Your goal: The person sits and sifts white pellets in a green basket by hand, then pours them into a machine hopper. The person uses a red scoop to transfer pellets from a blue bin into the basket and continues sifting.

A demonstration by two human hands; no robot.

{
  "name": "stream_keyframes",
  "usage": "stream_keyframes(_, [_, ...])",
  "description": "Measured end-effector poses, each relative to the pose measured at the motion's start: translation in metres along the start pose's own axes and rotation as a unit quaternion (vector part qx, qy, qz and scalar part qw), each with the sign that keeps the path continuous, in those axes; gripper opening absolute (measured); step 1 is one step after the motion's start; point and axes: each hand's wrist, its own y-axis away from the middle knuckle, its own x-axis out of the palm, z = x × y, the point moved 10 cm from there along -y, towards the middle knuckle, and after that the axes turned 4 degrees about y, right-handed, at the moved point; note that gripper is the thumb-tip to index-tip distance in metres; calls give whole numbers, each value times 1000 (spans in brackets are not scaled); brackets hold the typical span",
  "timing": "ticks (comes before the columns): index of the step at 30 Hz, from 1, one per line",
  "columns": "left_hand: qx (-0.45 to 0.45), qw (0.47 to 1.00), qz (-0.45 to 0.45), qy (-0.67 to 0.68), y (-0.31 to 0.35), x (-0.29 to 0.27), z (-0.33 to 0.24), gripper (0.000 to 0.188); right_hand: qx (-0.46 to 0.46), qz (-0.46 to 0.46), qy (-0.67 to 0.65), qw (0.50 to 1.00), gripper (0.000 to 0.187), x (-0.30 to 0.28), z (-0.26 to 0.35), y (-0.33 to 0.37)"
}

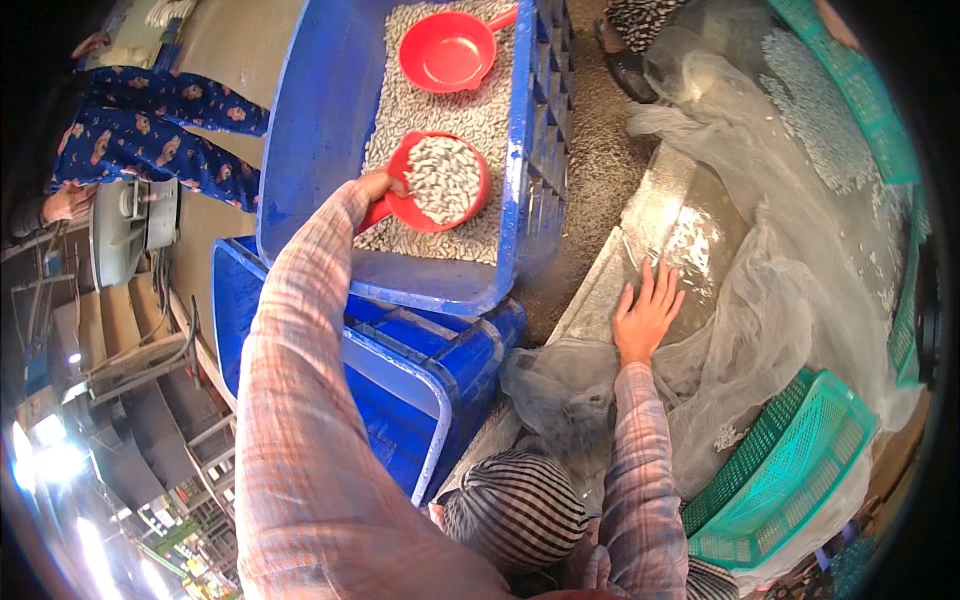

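My left hand (378, 186) grips the handle of a red plastic scoop (398, 212) heaped with small white oval pieces (443, 180) that look like cocoons. The scoop is over a deep blue crate (310, 130), whose bed of the same pale pieces (455, 112) also carries a second red scoop (447, 52), which holds none of them. My right hand (646, 312) is spread open, palm down, over the wet edge of a shallow basin (715, 220). White mesh netting (770, 300) is bunched beside and below it.
Another blue crate (395, 400) stands below the first. Green perforated baskets (790, 480) sit at lower right. A striped cap (515, 510) is close in front of me at the bottom. At left stands a person in patterned blue trousers (150, 130); a person's shoe (627, 70) shows at top.
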Motion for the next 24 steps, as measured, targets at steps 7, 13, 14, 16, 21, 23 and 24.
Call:
stream_keyframes(7, [153, 983, -63, 81, 73, 45, -114, 36, 2, 11, -72, 997, 56, -14, -45, -2])
stream_keyframes(13, [146, 985, -83, 23, 131, 43, -193, 38, 58, -121, -347, 928, 23, -76, -52, -8])
stream_keyframes(14, [162, 985, -48, -34, 154, 78, -215, 40, 59, -164, -363, 915, 22, -122, -54, 1])
stream_keyframes(16, [179, 983, -3, -52, 193, 160, -238, 42, 94, -267, -372, 884, 22, -208, -89, 25])
stream_keyframes(21, [136, 979, 149, 16, 237, 433, -198, 33, 279, -375, -133, 874, 26, -294, -194, 66])
stream_keyframes(23, [103, 970, 217, -34, 227, 516, -175, 45, 344, -313, -131, 876, 28, -267, -223, 70])
stream_keyframes(24, [176, 949, 253, -66, 245, 566, -174, 52, 370, -277, -130, 877, 30, -249, -226, 74])
